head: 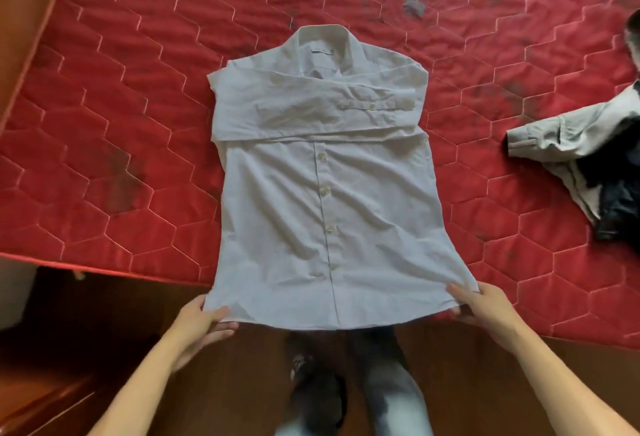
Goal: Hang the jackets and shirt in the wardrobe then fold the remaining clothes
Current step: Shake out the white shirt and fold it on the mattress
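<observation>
A white button-up shirt [322, 193] lies face up on the red quilted mattress [138, 89], collar away from me. Both sleeves are folded across its chest. The hem hangs slightly over the mattress's near edge. My left hand [202, 325] pinches the hem's left corner. My right hand [481, 304] pinches the hem's right corner.
A heap of clothes [588, 151], pale grey and black, lies at the mattress's right side. A wooden bed frame [20, 13] runs along the left. Dark wooden floor [104, 314] and my legs in jeans [363, 383] are below the mattress's edge.
</observation>
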`<action>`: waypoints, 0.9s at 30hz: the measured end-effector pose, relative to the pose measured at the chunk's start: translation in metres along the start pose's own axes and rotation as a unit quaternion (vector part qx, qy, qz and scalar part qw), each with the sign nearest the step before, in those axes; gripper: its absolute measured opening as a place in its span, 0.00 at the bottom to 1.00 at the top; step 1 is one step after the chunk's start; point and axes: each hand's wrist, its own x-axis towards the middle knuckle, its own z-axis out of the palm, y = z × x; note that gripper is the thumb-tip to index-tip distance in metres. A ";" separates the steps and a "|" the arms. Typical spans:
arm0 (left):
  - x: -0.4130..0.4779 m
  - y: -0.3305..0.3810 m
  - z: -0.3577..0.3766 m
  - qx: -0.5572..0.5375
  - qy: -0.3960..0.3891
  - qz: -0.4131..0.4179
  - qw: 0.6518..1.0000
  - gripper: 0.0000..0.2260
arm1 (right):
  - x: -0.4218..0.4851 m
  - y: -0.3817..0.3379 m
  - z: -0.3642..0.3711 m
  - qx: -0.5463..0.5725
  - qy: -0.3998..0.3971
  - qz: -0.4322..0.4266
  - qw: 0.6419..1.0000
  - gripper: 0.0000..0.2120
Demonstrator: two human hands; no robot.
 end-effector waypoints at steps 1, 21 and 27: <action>-0.002 0.010 -0.005 -0.031 0.007 0.010 0.999 0.20 | -0.002 -0.009 -0.001 -0.006 0.004 -0.021 1.000 0.13; 0.129 0.439 0.030 -0.181 0.102 0.271 0.940 0.11 | 0.217 -0.410 0.019 0.144 0.082 -0.270 0.949 0.08; 0.193 0.469 0.059 -0.029 0.186 0.285 0.940 0.28 | 0.279 -0.430 0.044 0.005 0.084 -0.268 0.960 0.32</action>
